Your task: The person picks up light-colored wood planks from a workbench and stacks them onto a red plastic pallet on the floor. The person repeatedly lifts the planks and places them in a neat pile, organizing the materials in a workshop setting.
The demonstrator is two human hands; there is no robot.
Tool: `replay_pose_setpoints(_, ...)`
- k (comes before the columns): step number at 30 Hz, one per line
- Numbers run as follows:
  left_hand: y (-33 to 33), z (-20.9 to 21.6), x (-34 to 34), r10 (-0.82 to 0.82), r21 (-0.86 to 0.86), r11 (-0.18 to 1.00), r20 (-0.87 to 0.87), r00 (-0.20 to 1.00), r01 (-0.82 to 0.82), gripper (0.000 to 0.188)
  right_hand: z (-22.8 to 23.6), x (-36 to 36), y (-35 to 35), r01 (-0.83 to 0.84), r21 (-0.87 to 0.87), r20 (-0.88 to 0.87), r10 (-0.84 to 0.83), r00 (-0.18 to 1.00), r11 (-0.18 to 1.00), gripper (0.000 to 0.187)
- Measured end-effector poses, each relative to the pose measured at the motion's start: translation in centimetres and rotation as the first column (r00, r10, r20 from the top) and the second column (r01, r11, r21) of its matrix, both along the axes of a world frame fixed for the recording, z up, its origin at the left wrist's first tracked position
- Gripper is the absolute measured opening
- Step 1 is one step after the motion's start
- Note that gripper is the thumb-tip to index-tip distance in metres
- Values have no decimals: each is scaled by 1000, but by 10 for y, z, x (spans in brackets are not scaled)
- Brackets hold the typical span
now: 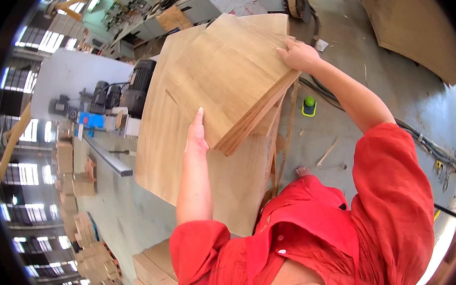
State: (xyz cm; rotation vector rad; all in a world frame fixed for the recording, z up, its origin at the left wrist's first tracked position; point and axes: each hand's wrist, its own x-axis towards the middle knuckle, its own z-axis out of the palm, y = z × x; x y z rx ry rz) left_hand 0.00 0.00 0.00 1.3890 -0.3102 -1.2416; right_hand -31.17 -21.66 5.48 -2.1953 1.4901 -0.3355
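Note:
A skewed stack of thin, light-brown wooden boards (227, 74) lies at an angle over larger wooden panels (156, 122). At the stack's near-left edge, my left hand (197, 135) holds on with one finger or thumb stretched along the top board; its other fingers are mostly hidden. Farther off, my right hand (300, 55) grips the right corner of the same boards, its fingers curled over the top. Layered board edges show along the side facing me.
Left of the panels stands a machine with black motors (137, 87) and a metal rail (107, 153). A green-lidded bottle (308, 105) stands on the floor at right, near dark cables (426, 141). Cardboard boxes (158, 263) are at lower left; a large brown panel (417, 34) stands at upper right.

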Motion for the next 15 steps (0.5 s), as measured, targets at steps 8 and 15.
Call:
replay_pose_setpoints(8, 31, 21, 21, 5, 185, 983, 102, 995, -24, 64, 1, -5, 83, -19, -253, 19, 25, 1000, 967, 50)
replay_pose_setpoints(15, 127, 30, 16, -77, 224, 974, 179, 981, 36, 57, 9, -39, 171, -150, -122, 44, 156, 987, 981, 62)
